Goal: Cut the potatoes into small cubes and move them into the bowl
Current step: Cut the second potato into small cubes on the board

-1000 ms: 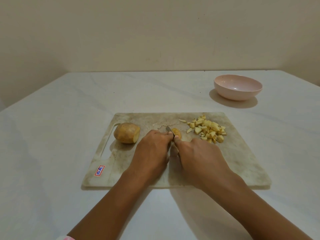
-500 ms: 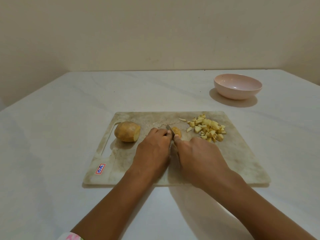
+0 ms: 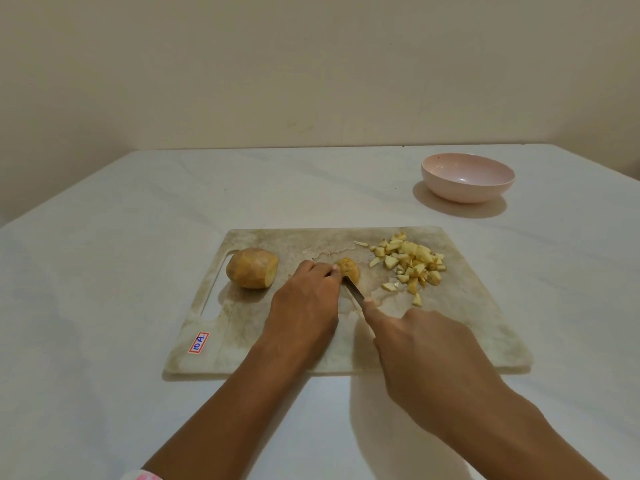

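A worn cutting board [image 3: 478, 327] lies on the white table. On its left sits a large potato [image 3: 252, 267] with one cut face. In the middle is a small potato piece [image 3: 349, 267]; my left hand [image 3: 304, 306] holds it with curled fingertips. My right hand [image 3: 426, 351] grips a knife [image 3: 354, 292], its forefinger along the blade's back, the tip at the near side of the piece. A heap of potato cubes [image 3: 410, 261] lies at the board's right. The pink bowl [image 3: 467, 177] stands empty at the back right.
The board has a handle slot [image 3: 214, 287] at its left end and a red-and-blue sticker [image 3: 198, 342] near the front left corner. A beige wall closes off the table's far edge.
My right hand has drawn back toward me and to the right, so more of the knife blade shows. My left hand stays on the small potato piece.
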